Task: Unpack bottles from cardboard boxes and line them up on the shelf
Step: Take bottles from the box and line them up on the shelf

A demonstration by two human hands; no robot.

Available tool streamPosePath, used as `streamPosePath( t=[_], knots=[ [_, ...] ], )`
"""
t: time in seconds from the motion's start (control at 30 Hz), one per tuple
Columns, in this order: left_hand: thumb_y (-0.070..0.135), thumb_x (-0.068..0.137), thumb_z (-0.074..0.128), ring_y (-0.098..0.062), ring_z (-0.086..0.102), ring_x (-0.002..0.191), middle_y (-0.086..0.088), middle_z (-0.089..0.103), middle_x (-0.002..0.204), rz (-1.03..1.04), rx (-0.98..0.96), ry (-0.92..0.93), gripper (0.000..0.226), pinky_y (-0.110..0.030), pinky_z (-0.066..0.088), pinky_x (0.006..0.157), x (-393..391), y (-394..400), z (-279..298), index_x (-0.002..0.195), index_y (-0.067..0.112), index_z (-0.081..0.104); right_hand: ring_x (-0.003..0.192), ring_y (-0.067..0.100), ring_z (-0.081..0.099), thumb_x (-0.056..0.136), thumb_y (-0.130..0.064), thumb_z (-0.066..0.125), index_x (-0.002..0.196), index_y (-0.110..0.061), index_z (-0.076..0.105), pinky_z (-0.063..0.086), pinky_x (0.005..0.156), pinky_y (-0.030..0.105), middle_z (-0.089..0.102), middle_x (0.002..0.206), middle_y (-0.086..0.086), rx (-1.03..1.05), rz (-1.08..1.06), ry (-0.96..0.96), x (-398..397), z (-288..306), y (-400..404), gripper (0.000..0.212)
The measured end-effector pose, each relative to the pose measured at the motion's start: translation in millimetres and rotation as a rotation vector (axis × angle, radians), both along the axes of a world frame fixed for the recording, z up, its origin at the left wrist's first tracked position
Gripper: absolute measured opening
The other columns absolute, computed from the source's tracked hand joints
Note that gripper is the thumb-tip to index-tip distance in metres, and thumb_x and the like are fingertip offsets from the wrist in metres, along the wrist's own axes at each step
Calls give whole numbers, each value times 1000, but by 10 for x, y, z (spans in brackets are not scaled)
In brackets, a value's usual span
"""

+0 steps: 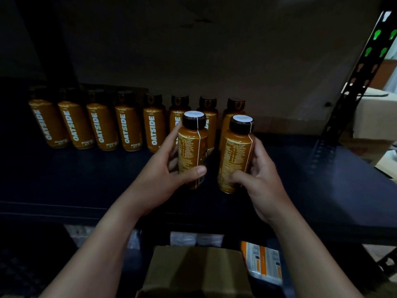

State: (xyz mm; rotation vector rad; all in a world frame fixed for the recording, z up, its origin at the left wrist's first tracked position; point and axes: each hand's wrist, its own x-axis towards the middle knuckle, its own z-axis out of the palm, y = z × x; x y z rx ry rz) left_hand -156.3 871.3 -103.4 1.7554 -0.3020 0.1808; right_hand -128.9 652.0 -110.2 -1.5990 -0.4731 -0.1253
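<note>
Head view here, and we've got both hands out over the dark shelf [322, 179], each wrapped around one orange bottle. Our left hand [163, 173] grips the left bottle [192, 147] with the thumb across the front near the bottom and the fingers curled round the far side, and our right hand [261, 181] holds the right bottle [236, 153] the same way, mirrored. Both bottles are upright, tipped a little, back labels with the small print facing us, dark caps with white tops. They sit side by side, close but not touching. Whether their bases are down on the shelf or just above it, we can't really tell. Right behind what we're holding is the row of bottles [96, 125] already lined up along the back, OATSIDE labels facing out; it runs off to the left of our left hand, and the last few stand directly behind the two held ones. Below our wrists, under the shelf edge, there's an open cardboard box [193, 269], and just right of it a white and orange package [264, 261]. A black perforated rack upright [352, 87] stands off past our right hand.
</note>
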Motion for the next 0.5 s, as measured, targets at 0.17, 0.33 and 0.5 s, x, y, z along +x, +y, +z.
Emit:
streamPosePath(
  t=[0.17,0.33,0.5],
  knots=[
    [-13,85,68,-5,58,131,13,59,144,-6,-39,52,92,-38,51,108,-18,78,-46,157,32,32,110,7,66,79,15,68,135,-41,51,56,95,35,70,115,-11,-22,-42,27,-9,-15,-4,80],
    [7,73,86,-5,64,120,7,63,134,125,26,13,90,-39,57,101,10,18,-60,150,28,44,109,-4,64,75,4,81,129,-36,54,55,84,17,68,115,-22,-80,-94,-31,-45,-10,18,72],
    [38,61,90,-7,62,123,11,60,137,208,128,-59,94,-40,57,99,24,-54,-117,145,35,48,112,-16,57,73,-13,89,137,-39,46,51,81,7,61,121,-28,-109,-128,-55,-72,-28,31,82]
  ],
)
